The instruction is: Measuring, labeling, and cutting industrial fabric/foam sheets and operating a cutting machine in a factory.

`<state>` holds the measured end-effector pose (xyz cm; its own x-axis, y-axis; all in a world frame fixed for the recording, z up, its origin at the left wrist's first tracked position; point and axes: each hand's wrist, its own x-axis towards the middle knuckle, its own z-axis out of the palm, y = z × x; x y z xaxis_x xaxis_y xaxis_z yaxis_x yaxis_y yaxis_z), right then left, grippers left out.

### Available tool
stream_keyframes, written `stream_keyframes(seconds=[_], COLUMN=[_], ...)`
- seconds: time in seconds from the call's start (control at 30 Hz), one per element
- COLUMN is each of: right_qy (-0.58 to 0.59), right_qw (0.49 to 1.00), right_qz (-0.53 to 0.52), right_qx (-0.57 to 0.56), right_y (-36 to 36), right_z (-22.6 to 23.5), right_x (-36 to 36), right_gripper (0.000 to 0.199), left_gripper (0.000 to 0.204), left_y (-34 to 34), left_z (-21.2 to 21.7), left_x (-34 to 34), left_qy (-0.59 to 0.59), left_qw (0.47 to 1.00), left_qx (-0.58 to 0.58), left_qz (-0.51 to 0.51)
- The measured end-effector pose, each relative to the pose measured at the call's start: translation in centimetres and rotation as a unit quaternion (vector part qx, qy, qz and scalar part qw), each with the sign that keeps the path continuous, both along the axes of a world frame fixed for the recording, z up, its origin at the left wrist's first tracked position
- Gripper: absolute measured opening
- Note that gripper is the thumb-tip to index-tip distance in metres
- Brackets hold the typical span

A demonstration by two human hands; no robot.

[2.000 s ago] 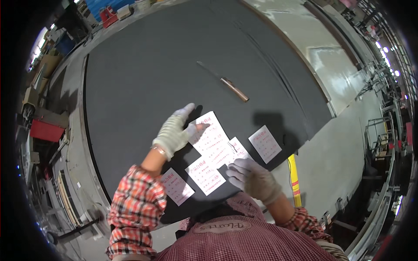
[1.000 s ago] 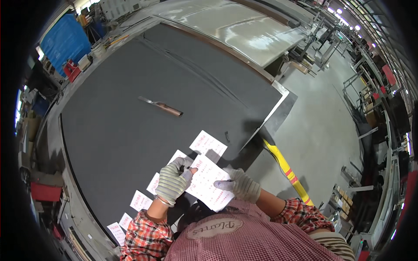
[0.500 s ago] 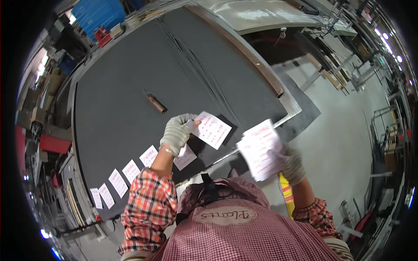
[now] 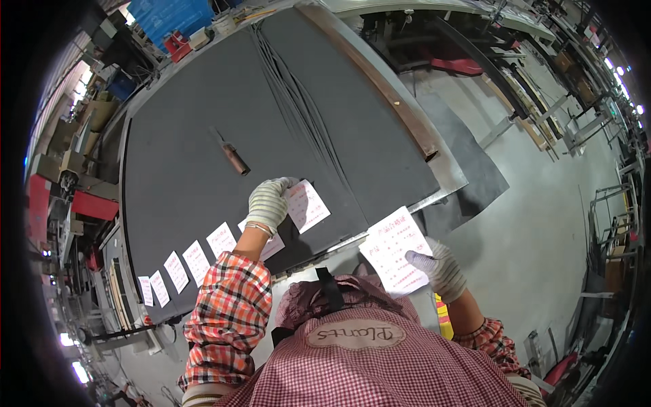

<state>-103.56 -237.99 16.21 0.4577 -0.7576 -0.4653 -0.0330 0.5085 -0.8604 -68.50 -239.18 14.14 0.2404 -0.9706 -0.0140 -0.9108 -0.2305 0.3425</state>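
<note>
My left hand [image 4: 269,205], in a striped knit glove, has its fingers closed at the top left corner of a white paper slip [image 4: 308,209] with red print. That slip is at the dark tabletop, and I cannot tell whether it lies fully flat. My right hand [image 4: 444,271], gloved too, grips a stack of similar paper slips [image 4: 393,249] past the table's front edge, thumb on top. Along the near left edge several slips lie in a row, such as one slip [image 4: 196,263]; my left wrist partly covers others.
On the dark sheet-covered table [image 4: 183,183] lies a knife-like tool with a brown handle [image 4: 235,160]. Thin dark strips [image 4: 291,88] run down the sheet. A rusty metal bar [image 4: 380,85] lines the right side. Red and blue containers stand at the back.
My left hand has moved slightly left and brought its slip down toward the table. My right hand has lowered the stack a little, and the top slip shows more clearly.
</note>
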Motion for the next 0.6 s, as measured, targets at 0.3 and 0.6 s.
stream_keyframes(seconds=[0.3, 0.6], right_qy=[-0.053, -0.044], right_qw=[0.998, 0.999], right_qz=[0.021, -0.016], right_qx=[0.041, 0.009], right_y=[-0.8, -1.1], right_z=[-1.0, -2.0], right_x=[-0.4, -1.5], right_gripper=[0.030, 0.026], left_gripper=[0.017, 0.018], left_y=[-0.8, -1.6], left_z=[-0.3, 2.2], left_x=[1.0, 11.2], left_qy=[0.091, 0.041], left_qw=[0.993, 0.983], left_qx=[-0.048, -0.064], left_qz=[0.055, 0.166])
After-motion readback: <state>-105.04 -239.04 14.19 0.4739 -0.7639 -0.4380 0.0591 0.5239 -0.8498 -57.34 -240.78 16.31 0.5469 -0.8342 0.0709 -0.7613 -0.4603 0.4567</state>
